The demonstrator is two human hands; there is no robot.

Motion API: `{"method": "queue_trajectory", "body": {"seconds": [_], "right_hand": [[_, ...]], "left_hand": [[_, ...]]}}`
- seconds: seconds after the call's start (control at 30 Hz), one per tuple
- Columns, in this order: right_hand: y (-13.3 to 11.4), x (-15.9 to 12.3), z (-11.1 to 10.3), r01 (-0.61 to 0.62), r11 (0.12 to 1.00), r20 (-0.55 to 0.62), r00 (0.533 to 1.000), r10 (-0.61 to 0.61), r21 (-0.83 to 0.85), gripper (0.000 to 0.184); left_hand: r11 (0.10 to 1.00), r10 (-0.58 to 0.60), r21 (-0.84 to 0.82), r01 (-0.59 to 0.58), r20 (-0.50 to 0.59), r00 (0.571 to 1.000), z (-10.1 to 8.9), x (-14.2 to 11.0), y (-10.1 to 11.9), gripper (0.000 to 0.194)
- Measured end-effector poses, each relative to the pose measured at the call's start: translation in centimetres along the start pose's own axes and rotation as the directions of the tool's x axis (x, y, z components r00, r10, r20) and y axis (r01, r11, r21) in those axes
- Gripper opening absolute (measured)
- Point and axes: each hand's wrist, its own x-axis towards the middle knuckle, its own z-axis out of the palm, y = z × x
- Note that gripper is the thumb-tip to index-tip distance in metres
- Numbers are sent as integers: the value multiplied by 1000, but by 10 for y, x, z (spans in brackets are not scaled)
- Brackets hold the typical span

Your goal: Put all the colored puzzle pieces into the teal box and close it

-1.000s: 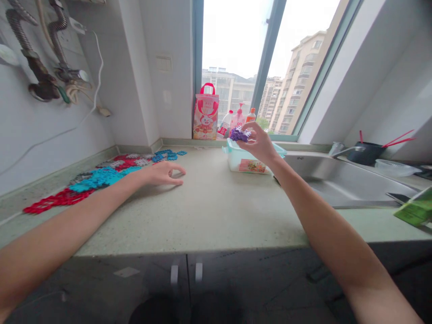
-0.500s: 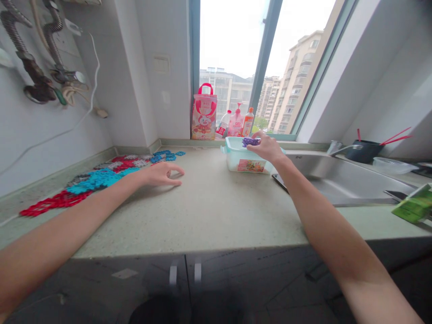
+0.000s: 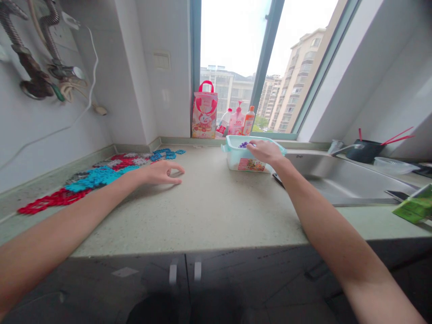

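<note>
My right hand (image 3: 265,150) reaches over the rim of a pale mint plastic box (image 3: 232,159) that has a picture label on its front. Its fingers pinch a bunch of small purple linked pieces (image 3: 243,145), which sits at the box's opening; the lower part is hidden by the wall. On the countertop rests my left hand (image 3: 162,173), thumb and fingers apart with nothing between them. Left of it lie flat groups of interlocked pieces: turquoise pieces (image 3: 97,178), red pieces (image 3: 50,200) and blue pieces (image 3: 164,154), with some grey ones among them.
A steel sink (image 3: 324,180) is set into the counter (image 3: 202,211) on the right. Against the window stand a pink bag (image 3: 204,116) and several bottles. A green package (image 3: 413,207) lies at the right edge. A dark phone-like object (image 3: 278,180) lies beside the sink.
My right hand has lowered into the mint box's opening with the purple pieces, which were above the rim before. The left hand stays where it was.
</note>
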Motion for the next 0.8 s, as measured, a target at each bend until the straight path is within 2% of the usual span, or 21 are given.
{"method": "queue_trajectory", "body": {"seconds": [0.33,0.57,0.67,0.73,0.8], "right_hand": [[-10,-8,-1,-56,998,30,998,56,-21,75],[-13,-10,4,12,999,-118,993,-7,41,55],[-17,-12,2,-6,1000,-179,984,7,6,50],[-18,-13,0,-45,998,-179,983,38,-38,53],[-18,-13,-1,-47,997,-113,993,39,-69,61]], "left_hand": [[1000,-7,0,7,5,1000,0,0,0,62],[999,-32,-10,32,30,999,-3,-5,11,64],[999,-31,-22,32,32,999,-4,-8,16,63],[999,-35,-25,36,33,999,-4,-9,18,63],[999,-40,-16,40,38,998,-5,-9,18,63]]}}
